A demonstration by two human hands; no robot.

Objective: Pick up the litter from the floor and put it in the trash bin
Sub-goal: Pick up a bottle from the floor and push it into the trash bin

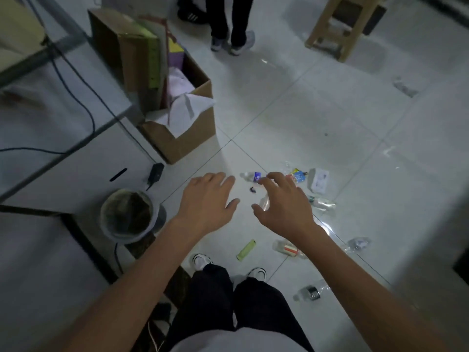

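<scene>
Litter lies scattered on the white tile floor: a blue-labelled plastic bottle (251,176), a colourful wrapper (297,176), a white box (318,183), a clear bottle (321,203), a yellow-green stick (246,249), a red-striped clear bottle (288,248), a crushed bottle (357,244) and a dark-labelled bottle (311,292). The round trash bin (127,215) with a dark liner stands at the left. My left hand (206,199) hovers open, fingers spread, holding nothing. My right hand (284,203) hovers above a clear bottle, fingers loosely curled and empty.
An open cardboard box (177,133) stuffed with paper and cartons stands ahead on the left. A white desk (63,138) with cables fills the left side. Another person's legs (229,24) stand at the back, and a wooden stool (340,26) at the back right. A black adapter (155,172) lies by the desk.
</scene>
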